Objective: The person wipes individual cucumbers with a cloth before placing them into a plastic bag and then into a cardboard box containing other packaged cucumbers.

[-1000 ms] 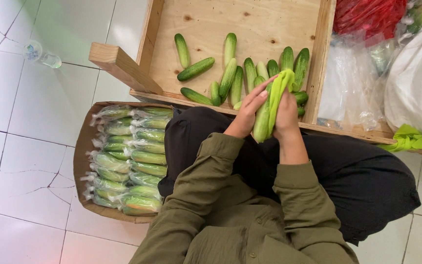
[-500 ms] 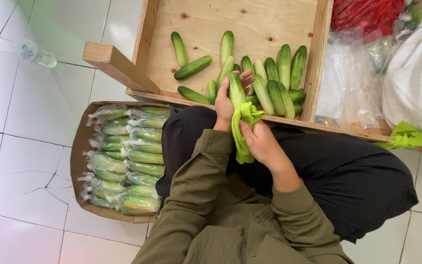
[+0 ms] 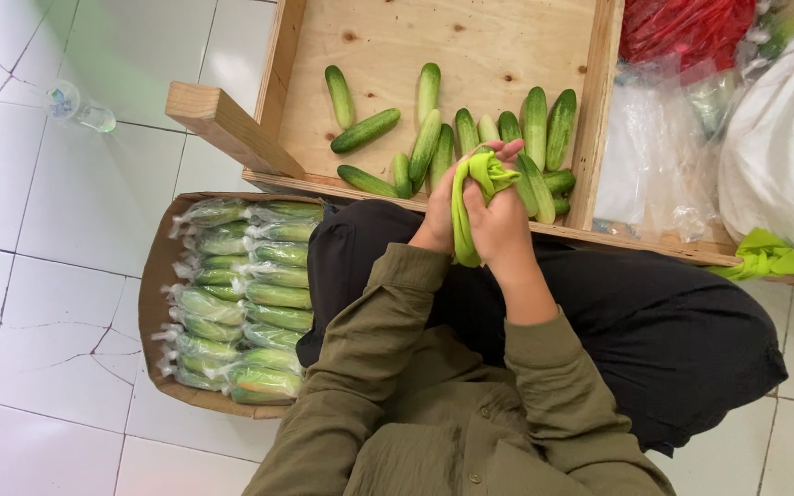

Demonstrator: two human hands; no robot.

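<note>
I sit on the floor with both hands raised over my lap, at the near rim of a wooden crate. Between them is a green plastic bag, long and narrow like the cucumbers, held upright. My left hand grips its side. My right hand wraps the other side, its fingers pinching the bunched top of the bag. Loose cucumbers lie in the crate just beyond my hands.
A cardboard box to my left holds several bagged cucumber packs. A wooden beam juts from the crate's corner. A plastic bottle lies on the tiles. Clear bags, a red bag, a white sack and green bags sit right.
The bag dipped and tilted toward my lap, then came back upright. Its top is now gathered and bunched in my right fingers.
</note>
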